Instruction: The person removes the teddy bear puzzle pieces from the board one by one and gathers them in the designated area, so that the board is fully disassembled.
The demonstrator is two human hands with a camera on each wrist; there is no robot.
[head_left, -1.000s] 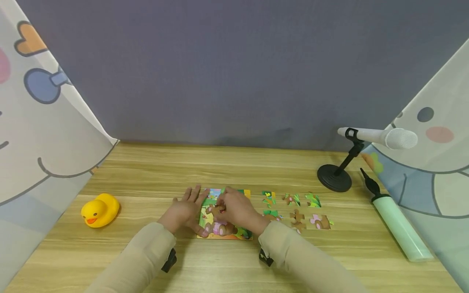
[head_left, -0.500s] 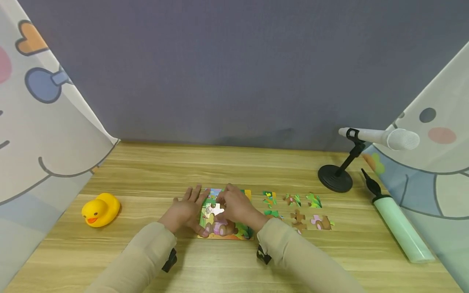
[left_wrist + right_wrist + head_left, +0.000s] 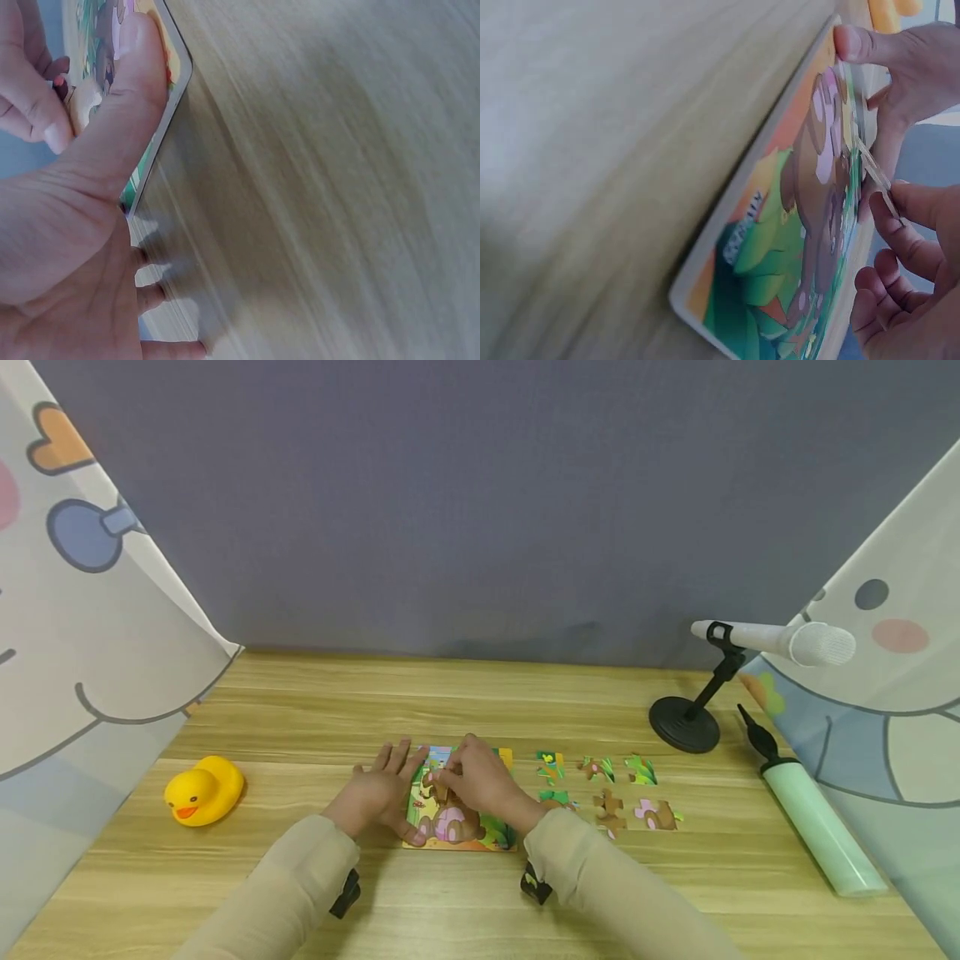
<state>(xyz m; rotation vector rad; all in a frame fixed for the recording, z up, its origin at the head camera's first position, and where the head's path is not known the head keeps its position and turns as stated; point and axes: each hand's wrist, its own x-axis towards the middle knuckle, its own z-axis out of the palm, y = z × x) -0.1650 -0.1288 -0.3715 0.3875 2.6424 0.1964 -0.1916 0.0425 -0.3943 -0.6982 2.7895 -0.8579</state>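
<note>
A picture puzzle board [image 3: 491,837] showing a brown bear lies on the wooden table between both hands. My left hand [image 3: 375,795] is spread at its left side, the thumb [image 3: 142,67] resting on the lower-left corner and the other fingers straight on the table. Over the board's upper middle, my right hand [image 3: 486,783] pinches a thin puzzle piece [image 3: 873,166] between thumb and forefinger. The piece is tilted, its lower edge right at the board's surface. In the left wrist view, that piece [image 3: 84,101] shows beside my left thumb.
Several loose puzzle pieces [image 3: 660,815] lie in two rows to the right of the board. A yellow rubber duck [image 3: 204,791] sits at the left. Farther right stand a white microphone [image 3: 780,640] on a black stand [image 3: 684,724] and a pale green hand pump [image 3: 821,827].
The pinched piece has changed its tilt; a bright white glare on it half a second ago is gone. My right hand has shifted slightly, while my left hand keeps its place.
</note>
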